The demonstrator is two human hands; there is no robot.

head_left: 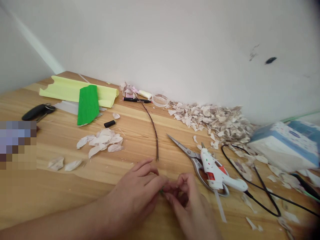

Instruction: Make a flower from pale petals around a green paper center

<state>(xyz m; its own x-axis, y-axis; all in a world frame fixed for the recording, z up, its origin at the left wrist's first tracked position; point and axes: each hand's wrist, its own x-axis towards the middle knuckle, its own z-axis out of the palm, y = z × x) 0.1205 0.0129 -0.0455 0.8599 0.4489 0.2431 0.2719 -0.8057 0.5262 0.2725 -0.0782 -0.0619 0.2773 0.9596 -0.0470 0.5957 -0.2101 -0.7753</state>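
My left [141, 183] and right hands [191, 203] pinch a tiny green piece [161, 191]. A thin brown twig [155, 133] lies at twelve o'clock.

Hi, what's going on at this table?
Someone's left hand and right hand meet over the wood, their fingertips pinching a small green piece, mostly hidden. A bare twig lies just beyond. To the right, a white glue gun lies across the scissors, with pale flakes heaped behind.
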